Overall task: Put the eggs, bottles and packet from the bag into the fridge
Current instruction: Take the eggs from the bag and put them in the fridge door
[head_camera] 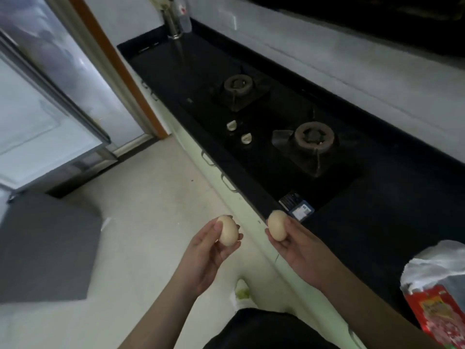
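Note:
My left hand (208, 250) holds a pale egg (228, 230) in its curled fingers, over the floor beside the counter. My right hand (299, 245) grips a second pale egg (277, 224) just over the counter's front edge. A white plastic bag (435, 263) sits on the counter at the lower right, with a red packet (437, 316) showing in it. The fridge (37, 117) stands at the left with its door (42, 243) open.
A black counter (377, 222) runs along the right with a two-burner gas hob (314, 139) set into it. A small dark card (297, 205) lies near the counter edge. A metal holder (173, 21) stands at the far end. Pale floor (151, 197) lies between counter and fridge.

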A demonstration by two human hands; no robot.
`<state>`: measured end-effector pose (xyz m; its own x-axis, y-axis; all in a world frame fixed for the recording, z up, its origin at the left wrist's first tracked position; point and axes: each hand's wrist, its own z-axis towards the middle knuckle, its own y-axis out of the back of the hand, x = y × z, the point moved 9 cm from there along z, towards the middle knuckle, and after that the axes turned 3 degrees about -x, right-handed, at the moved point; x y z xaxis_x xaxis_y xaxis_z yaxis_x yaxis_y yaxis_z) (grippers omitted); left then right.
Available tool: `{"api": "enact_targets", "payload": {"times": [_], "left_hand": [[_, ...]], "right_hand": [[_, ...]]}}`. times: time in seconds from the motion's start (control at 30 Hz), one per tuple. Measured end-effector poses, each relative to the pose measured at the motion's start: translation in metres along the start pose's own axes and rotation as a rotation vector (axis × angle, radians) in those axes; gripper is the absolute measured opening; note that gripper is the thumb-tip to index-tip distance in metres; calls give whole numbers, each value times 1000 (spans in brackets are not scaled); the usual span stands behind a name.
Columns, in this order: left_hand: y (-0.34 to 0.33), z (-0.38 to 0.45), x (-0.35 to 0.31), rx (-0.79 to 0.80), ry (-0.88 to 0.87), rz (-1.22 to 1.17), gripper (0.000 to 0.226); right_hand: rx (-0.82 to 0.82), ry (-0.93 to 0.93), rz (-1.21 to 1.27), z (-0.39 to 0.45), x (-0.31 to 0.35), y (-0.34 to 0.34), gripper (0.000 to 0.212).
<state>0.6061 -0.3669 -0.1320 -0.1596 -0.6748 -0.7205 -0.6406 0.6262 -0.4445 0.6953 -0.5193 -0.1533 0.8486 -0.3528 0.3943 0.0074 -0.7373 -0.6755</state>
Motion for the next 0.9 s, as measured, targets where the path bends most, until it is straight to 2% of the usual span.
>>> {"api": "enact_targets", "payload": {"times": [0.17,0.4,0.63,0.9], "left_hand": [[51,-33,-11,-155,-54,-47,40],[131,-65,-45,-279,-165,-157,41],[252,-108,-78,-402,-209,-336,32],[381,-158,-141,-526,-297,-377,30]], "right_hand": [[68,-122,-60,14,-43,-29,40],[134,-232,-219,35,-111,-87,42],[186,-300,-354,52,-223,-166,42],[236,-380,-441,71,-346,-261,42]]}}
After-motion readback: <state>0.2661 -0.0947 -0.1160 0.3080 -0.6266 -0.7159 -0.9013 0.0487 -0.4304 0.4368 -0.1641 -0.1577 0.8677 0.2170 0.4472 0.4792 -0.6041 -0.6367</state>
